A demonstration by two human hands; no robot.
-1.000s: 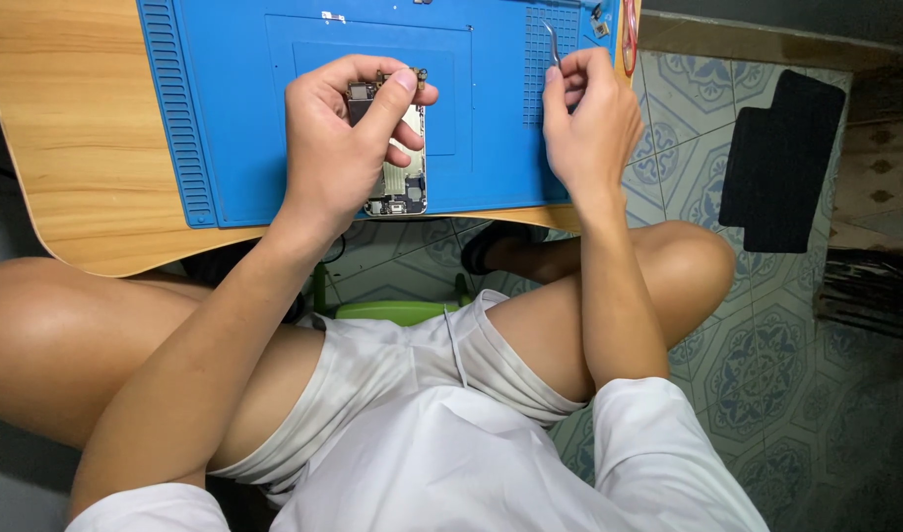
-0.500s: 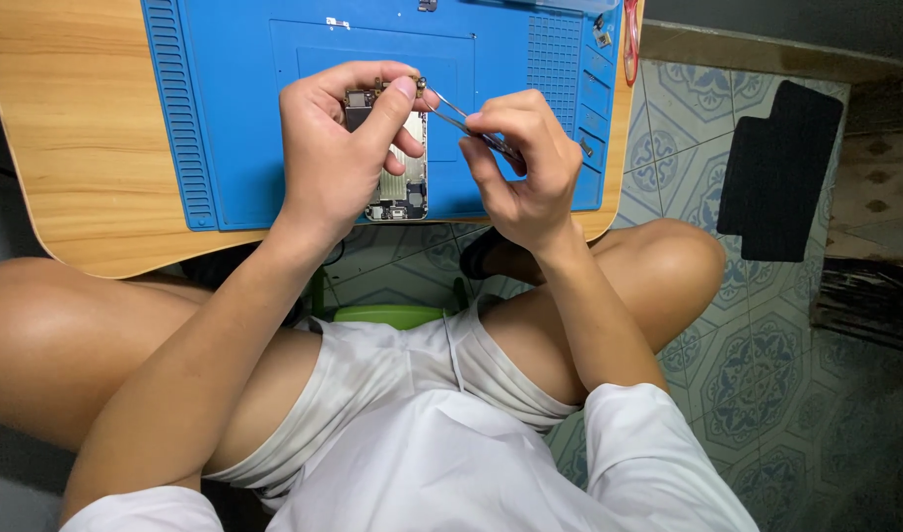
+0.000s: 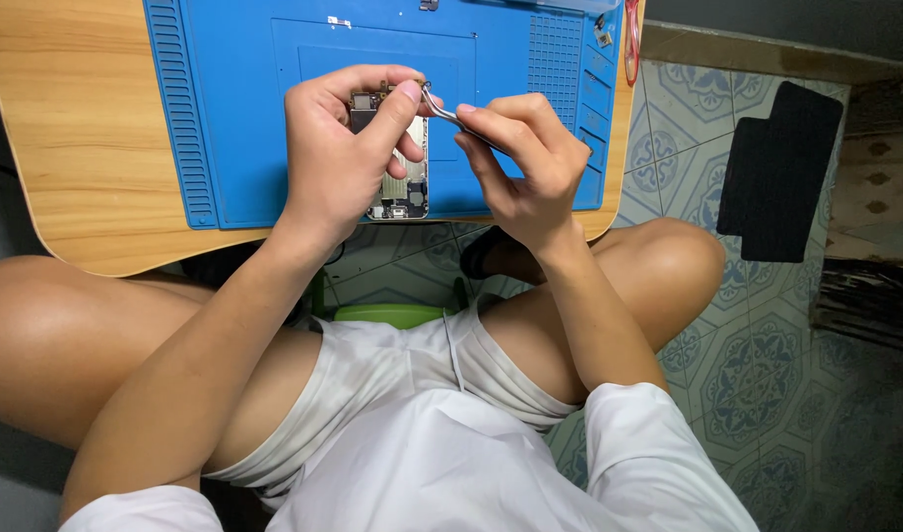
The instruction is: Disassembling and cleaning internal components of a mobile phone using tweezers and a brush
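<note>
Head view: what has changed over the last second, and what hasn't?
The right hand came in from the mat's upper right edge toward the left hand, bringing its metal tweezers; their tip now sits at the top corner of the opened phone, by the left thumb. The left hand still grips the phone over the blue mat on the wooden table. The seated pose is unchanged.

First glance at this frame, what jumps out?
The blue mat on the wooden table at the top of the view. On it, the left hand grips an opened phone, its inner parts showing, while the right hand brings tweezers to the phone's top edge. Below lie the person's bare knees and white shorts, over patterned floor tiles.
</note>
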